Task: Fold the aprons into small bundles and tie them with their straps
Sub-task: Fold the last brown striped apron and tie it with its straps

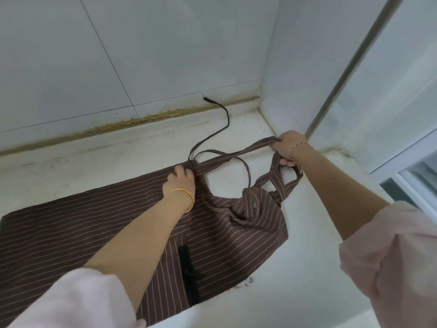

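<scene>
Spreading over one white countertop, a single brown pinstriped apron lies mostly flat, reaching from 8 o'clock to the centre. Its long axis runs from 8 o'clock to 2 o'clock, with the rumpled bib end pointing toward 2 o'clock. One thin dark tie snakes from the apron's far edge toward 12 o'clock and ends at the tiled wall. One wide striped strap stretches taut toward 2 o'clock, where the right hand grips it in a fist. The left hand, at centre, pinches the apron's far edge where the tie begins. Each wrist wears one gold bangle.
</scene>
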The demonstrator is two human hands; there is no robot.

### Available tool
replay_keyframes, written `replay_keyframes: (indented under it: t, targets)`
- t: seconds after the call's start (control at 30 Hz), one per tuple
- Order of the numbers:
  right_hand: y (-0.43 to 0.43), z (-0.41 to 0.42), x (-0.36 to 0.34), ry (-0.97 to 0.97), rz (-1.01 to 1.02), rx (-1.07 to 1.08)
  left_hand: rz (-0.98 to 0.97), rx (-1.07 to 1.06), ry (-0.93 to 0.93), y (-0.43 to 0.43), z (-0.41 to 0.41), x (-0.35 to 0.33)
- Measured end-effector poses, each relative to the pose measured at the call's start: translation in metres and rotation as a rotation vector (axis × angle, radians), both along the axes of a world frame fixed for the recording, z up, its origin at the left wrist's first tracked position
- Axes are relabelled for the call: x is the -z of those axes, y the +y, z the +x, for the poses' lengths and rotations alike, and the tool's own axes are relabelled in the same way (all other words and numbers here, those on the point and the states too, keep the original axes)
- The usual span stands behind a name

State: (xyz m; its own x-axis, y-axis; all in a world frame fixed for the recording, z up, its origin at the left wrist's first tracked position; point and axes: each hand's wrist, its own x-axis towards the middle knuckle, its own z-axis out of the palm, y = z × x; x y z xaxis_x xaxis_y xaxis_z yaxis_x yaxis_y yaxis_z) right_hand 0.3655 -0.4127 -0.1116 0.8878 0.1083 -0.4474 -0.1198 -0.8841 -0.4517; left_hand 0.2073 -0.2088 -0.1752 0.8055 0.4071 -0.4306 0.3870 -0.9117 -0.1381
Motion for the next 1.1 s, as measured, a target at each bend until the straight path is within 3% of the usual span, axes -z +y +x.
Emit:
replay_keyframes:
  t: [0.07, 0.1, 0.17, 0.23, 0.37, 0.5, 0.6, 0.73, 0.8, 0.9, 0.97, 1.1]
  targets:
    - [-0.005, -0.011, 0.000, 0.192, 0.234, 0.114, -0.058, 0.062, -0.208, -0.023, 0.006, -0.012]
    - [-0.009, -0.016, 0.001, 0.241, 0.285, 0.148, -0.191, 0.053, -0.257, -0.040, 0.009, -0.020]
    - [-0.012, -0.023, 0.006, 0.296, 0.360, 0.194, -0.516, -0.036, -0.151, -0.076, 0.012, -0.027]
    - [-0.015, -0.027, 0.007, 0.286, 0.429, 0.201, -0.620, -0.055, 0.016, -0.109, 0.013, -0.029]
    - [-0.018, -0.021, 0.010, 0.172, 0.451, 0.105, -0.577, 0.044, 0.049, -0.126, 0.018, -0.028]
    - [-0.029, -0.011, 0.016, -0.193, 0.225, -0.256, -0.735, 0.067, 0.091, -0.121, 0.018, -0.051]
    - [-0.035, -0.014, 0.025, -0.279, 0.358, -0.495, -0.756, 0.092, 0.211, -0.120, 0.014, -0.065]
    - [-0.055, -0.013, 0.038, -0.328, 0.348, -0.491, -0.922, 0.078, 0.446, -0.137, 0.013, -0.068]
    - [-0.068, -0.016, 0.042, -0.390, 0.282, -0.404, -0.889, 0.033, 0.454, -0.147, 0.014, -0.059]
    - [-0.087, -0.022, 0.050, -0.244, 0.238, -0.279, -0.731, 0.091, 0.293, -0.157, 0.018, -0.048]
    - [-0.095, -0.029, 0.055, -0.059, 0.332, -0.235, -0.780, 0.159, 0.180, -0.160, 0.024, -0.048]
    - [-0.118, -0.043, 0.056, 0.410, 0.856, -0.032, -0.979, 0.189, 0.097, -0.171, 0.034, -0.061]
